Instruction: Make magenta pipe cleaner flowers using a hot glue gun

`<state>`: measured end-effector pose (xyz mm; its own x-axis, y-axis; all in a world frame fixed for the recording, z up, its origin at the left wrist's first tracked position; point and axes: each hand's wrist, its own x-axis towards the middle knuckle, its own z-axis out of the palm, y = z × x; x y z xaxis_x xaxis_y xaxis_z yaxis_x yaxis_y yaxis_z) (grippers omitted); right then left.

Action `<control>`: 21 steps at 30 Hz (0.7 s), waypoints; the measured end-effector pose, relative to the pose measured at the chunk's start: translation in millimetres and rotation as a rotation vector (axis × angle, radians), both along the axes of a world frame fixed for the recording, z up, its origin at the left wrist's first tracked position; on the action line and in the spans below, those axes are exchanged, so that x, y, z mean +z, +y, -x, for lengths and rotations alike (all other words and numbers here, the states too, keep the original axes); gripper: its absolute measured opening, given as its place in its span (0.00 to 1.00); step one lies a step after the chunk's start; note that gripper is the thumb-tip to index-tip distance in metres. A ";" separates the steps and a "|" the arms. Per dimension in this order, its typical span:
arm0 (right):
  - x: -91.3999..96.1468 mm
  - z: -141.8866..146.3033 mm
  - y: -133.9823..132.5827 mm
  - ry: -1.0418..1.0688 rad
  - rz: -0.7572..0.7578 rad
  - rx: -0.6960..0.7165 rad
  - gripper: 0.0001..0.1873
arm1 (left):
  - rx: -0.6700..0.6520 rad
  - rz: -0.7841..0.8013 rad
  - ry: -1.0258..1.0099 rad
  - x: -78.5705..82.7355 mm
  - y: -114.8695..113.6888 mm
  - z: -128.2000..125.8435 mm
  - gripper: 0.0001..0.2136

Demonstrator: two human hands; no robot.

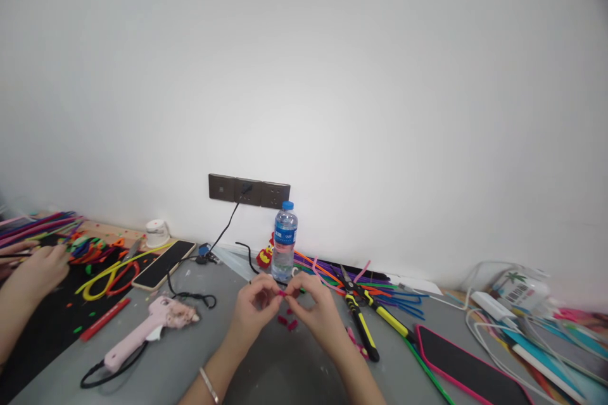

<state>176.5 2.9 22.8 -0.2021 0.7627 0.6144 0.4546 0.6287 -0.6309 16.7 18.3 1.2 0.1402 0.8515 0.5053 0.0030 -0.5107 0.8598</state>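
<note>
A thin pale bracelet (209, 386) circles the left wrist, nearest the viewer. On the grey tabletop (213, 342), a pale-pink plastic glue gun (147, 329) lies to the left of the hands, well apart from them; to their right lies a black-screened phone in a hot-pink case (470, 364).

The left hand (254, 307) and right hand (313, 304) meet in the middle, thumb and forefinger of each pinched on a small bright-pink piece (282, 293), which sits directly between the two sets of fingertips. Its ends are largely covered by the fingers. Several loose pink bits (288, 323) lie on the table between the hands, in view just below the fingertips. Long pliers with black-and-yellow handles (357, 315) lie spread just right of the right hand.

Beyond the fingertips, a clear plastic water bottle with a blue cap and label (285, 243) stands upright, a small red-and-yellow figure (266, 254) beside it on the left. Multicoloured fuzzy stems (408, 299) are strewn to its right. Farthest back, a dark three-part socket panel (259, 193) is set in the white wall (380, 107).
</note>
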 end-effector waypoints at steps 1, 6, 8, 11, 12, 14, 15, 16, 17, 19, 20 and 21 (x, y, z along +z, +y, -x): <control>0.0 0.8 -0.2 0.000 -0.003 -0.002 0.07 | 0.001 0.007 -0.006 -0.1 -0.1 -0.1 0.03; -1.2 2.8 -0.7 0.038 0.015 0.002 0.06 | -0.014 0.059 -0.082 -5.8 2.7 -1.2 0.05; -1.3 1.2 -0.9 0.064 0.024 0.000 0.04 | -0.028 0.079 -0.111 -8.2 4.9 -1.8 0.06; 2.1 -0.2 -2.2 0.124 0.001 -0.025 0.06 | -0.047 0.102 -0.147 -9.2 7.4 -2.6 0.08; 4.4 0.5 -3.1 0.149 -0.017 -0.046 0.05 | -0.051 0.110 -0.158 -9.1 8.0 -2.9 0.09; 10.1 4.1 -6.0 0.191 -0.050 -0.089 0.03 | -0.058 0.122 -0.177 -8.7 8.6 -3.5 0.10; 13.4 6.9 -7.9 0.205 -0.066 -0.105 0.03 | -0.063 0.127 -0.185 -8.7 8.8 -3.9 0.11; 16.8 10.2 -10.2 0.211 -0.080 -0.113 0.04 | -0.069 0.135 -0.193 -9.0 8.9 -4.2 0.12; 20.3 13.8 -12.8 0.205 -0.091 -0.114 0.05 | -0.077 0.143 -0.202 -9.5 9.0 -4.6 0.12; 27.4 22.6 -19.6 0.173 -0.102 -0.112 0.06 | -0.092 0.156 -0.220 -10.9 9.3 -5.4 0.13; 30.8 28.5 -23.7 0.155 -0.102 -0.110 0.07 | -0.087 0.159 -0.222 -11.7 9.4 -5.8 0.13; 33.8 35.9 -28.3 0.141 -0.095 -0.101 0.07 | -0.070 0.158 -0.215 -12.4 9.6 -6.1 0.13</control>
<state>140.6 -25.4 56.6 -0.0346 0.7121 0.7012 0.4295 0.6441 -0.6330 22.9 27.8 -11.1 0.1050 0.9141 0.3916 -0.2189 -0.3628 0.9058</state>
